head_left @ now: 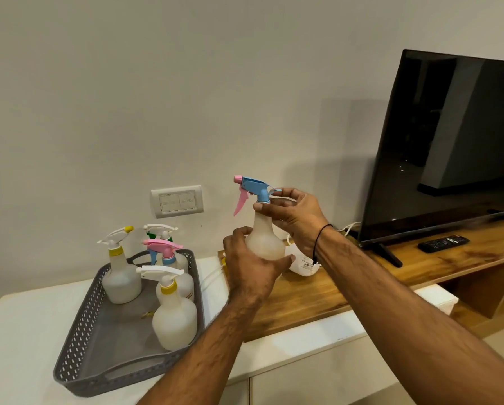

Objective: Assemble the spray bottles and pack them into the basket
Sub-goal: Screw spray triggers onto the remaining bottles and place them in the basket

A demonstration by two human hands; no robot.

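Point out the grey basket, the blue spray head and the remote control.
Grey basket (78, 325): head view, its left perforated wall.
Blue spray head (255, 185): head view, its top housing.
Remote control (443, 243): head view, its button face.

Grey perforated basket (78, 340), blue-and-pink trigger head (253, 190), translucent white bottle (264, 238), black television (449, 147).
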